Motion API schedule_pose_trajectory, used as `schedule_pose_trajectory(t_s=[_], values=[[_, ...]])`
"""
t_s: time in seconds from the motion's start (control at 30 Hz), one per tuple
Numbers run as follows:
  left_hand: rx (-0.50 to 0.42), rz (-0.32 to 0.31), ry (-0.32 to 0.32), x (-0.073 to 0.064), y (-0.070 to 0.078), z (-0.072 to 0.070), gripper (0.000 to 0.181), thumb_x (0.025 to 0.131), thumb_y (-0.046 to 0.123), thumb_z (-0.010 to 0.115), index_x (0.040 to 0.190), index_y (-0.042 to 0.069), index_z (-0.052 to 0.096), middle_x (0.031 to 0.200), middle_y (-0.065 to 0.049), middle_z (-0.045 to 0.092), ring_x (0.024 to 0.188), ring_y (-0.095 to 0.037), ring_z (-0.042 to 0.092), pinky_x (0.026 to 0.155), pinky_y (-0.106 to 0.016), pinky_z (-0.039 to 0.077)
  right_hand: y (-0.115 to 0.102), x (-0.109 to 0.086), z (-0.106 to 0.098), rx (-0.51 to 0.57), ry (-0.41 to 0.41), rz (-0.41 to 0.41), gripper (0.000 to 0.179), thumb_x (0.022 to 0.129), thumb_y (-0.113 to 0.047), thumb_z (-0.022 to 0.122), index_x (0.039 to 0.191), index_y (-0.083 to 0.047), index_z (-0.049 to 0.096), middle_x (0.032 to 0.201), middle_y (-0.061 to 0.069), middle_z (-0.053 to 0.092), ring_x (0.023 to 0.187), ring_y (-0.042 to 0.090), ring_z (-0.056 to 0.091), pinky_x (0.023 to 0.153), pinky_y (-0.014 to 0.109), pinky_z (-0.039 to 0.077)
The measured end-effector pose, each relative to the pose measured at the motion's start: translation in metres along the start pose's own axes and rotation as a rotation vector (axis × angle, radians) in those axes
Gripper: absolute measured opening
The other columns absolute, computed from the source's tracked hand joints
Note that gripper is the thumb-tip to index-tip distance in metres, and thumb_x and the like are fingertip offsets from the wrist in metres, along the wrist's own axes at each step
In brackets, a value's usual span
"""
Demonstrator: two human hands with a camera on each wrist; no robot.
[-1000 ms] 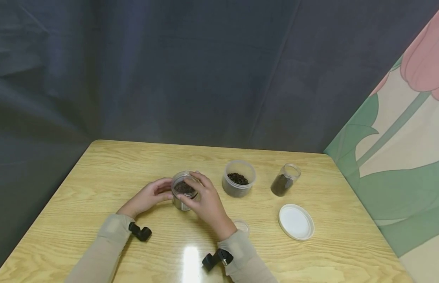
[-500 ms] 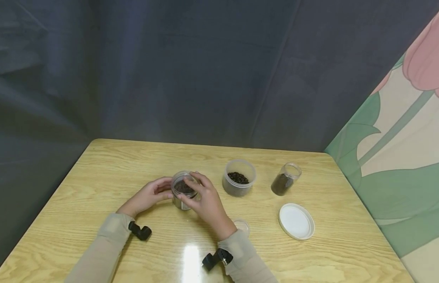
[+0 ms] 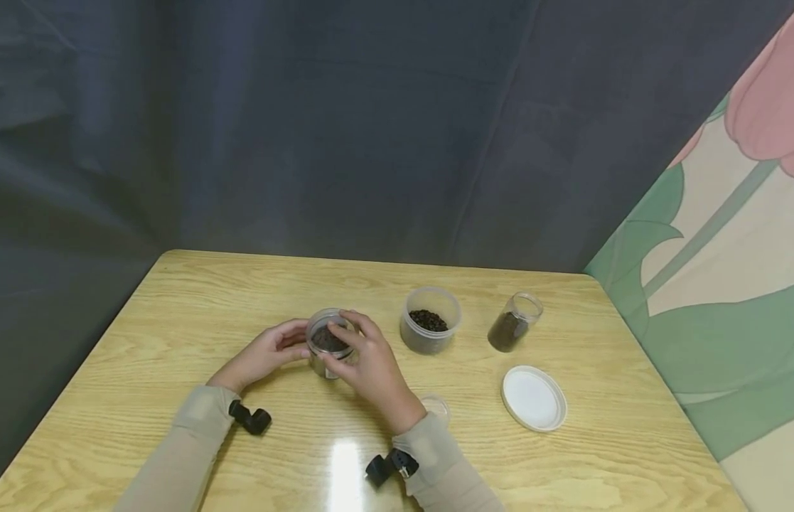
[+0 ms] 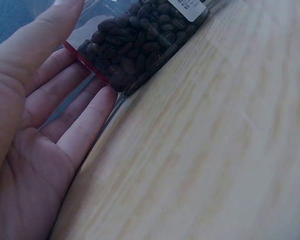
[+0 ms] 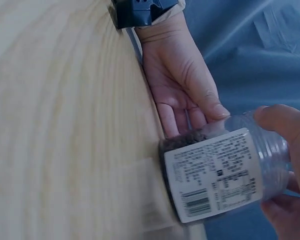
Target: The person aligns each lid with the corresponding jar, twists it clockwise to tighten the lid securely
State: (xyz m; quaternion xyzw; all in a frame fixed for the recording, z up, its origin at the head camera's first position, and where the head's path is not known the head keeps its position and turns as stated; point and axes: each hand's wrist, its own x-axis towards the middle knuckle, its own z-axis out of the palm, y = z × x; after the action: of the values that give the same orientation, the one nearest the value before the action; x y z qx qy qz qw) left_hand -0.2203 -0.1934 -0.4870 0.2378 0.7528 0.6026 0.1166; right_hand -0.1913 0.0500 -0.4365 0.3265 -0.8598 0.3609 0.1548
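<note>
A clear plastic jar [image 3: 320, 359] of dark beans that look like coffee beans stands upright on the table [image 3: 256, 469], left of centre. Its white printed label [image 5: 215, 175] shows in the right wrist view. My left hand [image 3: 266, 355] holds the jar's left side low down, thumb on the near side and fingers behind. From the right, my right hand [image 3: 369, 366] grips the jar near its rim, thumb in front and fingers at the far side, with one finger over the mouth. The beans [image 4: 135, 42] lie in the jar's lower part in the left wrist view.
Right of the jar stands a translucent tub [image 3: 425, 343] with dark beans in it. Farther right is another clear jar [image 3: 514, 323] with dark contents. A white lid [image 3: 534, 398] lies in front of it. A small clear disc [image 3: 437, 407] lies beside my right wrist.
</note>
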Motion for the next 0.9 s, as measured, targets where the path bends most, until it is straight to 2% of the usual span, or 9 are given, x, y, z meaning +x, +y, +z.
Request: schedule_pose_trajectory(t_s=[0.27,0.43,0.6,0.7,0.83,0.9], values=[[0.018,-0.021,-0.019,0.000,0.001,-0.001,0.056,0.102,0.018,0.063,0.151,0.000,0.042,0.151,-0.022,0.046,0.137,-0.034,0.048,0.103,-0.020,0.049,-0.006,0.005,-0.010,-0.153,-0.087,-0.005,0.046,0.091,-0.028,0.079,0.128,-0.003,0.070,0.140,0.017,0.057,0.126,0.033,0.057,0.100,0.037,0.056],[0.015,-0.024,-0.027,0.004,0.003,-0.002,0.057,0.101,0.018,0.064,0.151,0.001,0.043,0.152,-0.022,0.046,0.138,-0.038,0.046,0.103,-0.019,0.048,-0.007,0.013,-0.020,-0.227,-0.174,-0.011,0.047,0.091,-0.031,0.079,0.130,-0.006,0.069,0.141,0.016,0.057,0.129,0.032,0.056,0.101,0.036,0.055],[0.017,-0.012,-0.025,0.010,-0.003,-0.003,0.058,0.101,0.018,0.065,0.151,0.000,0.042,0.151,-0.022,0.046,0.137,-0.039,0.046,0.102,-0.017,0.048,-0.001,0.014,-0.022,-0.257,-0.197,-0.022,0.049,0.092,-0.033,0.078,0.132,-0.008,0.068,0.143,0.015,0.057,0.131,0.031,0.055,0.105,0.036,0.052],[0.033,0.002,-0.022,0.006,-0.008,-0.003,0.057,0.102,0.017,0.063,0.151,-0.001,0.042,0.151,-0.023,0.046,0.137,-0.034,0.048,0.103,-0.017,0.047,0.002,0.011,-0.015,-0.204,-0.196,-0.006,0.049,0.092,-0.032,0.078,0.134,-0.009,0.067,0.144,0.014,0.055,0.132,0.030,0.054,0.106,0.035,0.052],[0.046,0.007,-0.006,-0.004,-0.014,-0.006,0.055,0.102,0.016,0.062,0.151,-0.001,0.042,0.150,-0.024,0.046,0.133,-0.012,0.051,0.102,-0.016,0.046,0.004,0.009,-0.002,-0.059,-0.206,0.027,0.050,0.094,-0.034,0.076,0.136,-0.012,0.062,0.148,0.013,0.048,0.131,0.028,0.053,0.103,0.033,0.053],[0.049,0.005,0.013,-0.008,-0.017,-0.010,0.054,0.102,0.016,0.062,0.150,0.001,0.044,0.150,-0.023,0.047,0.128,-0.001,0.051,0.101,-0.015,0.046,0.004,0.011,0.004,0.028,-0.211,0.077,0.056,0.094,-0.038,0.074,0.142,-0.014,0.056,0.152,0.013,0.042,0.130,0.027,0.053,0.102,0.034,0.053]])
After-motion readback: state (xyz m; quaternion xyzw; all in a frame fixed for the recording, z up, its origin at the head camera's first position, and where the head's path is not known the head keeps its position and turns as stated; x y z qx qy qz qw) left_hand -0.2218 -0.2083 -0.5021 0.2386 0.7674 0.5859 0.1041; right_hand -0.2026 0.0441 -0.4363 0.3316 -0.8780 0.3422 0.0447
